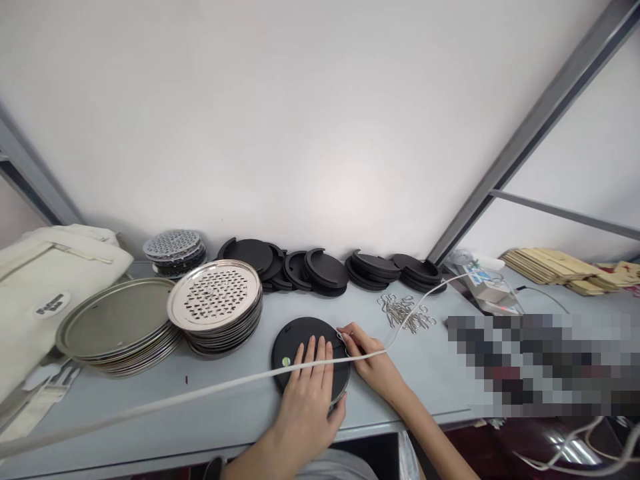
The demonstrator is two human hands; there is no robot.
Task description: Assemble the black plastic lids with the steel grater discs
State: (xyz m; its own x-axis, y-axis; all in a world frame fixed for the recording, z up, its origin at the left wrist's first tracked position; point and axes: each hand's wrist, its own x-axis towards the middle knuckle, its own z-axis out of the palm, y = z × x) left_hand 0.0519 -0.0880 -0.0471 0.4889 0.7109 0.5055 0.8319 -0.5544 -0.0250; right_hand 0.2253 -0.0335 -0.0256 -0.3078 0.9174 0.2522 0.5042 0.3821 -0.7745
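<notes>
A round black disc with a small green-and-white sticker lies near the front of the table. My left hand rests flat on top of it, fingers stretched out, thumb by its near right edge. At the disc's right edge, my right hand pinches a small wire loop between thumb and fingertips. A pile of similar bent metal wire pieces lies just beyond my right hand. A white cable runs across the view in front of both hands.
Stacks of perforated metal discs and round metal trays stand left, beside a cream bag. Black round pieces with raised rims line the wall. Right are a small box, yellowish flat pieces and a blurred-out area.
</notes>
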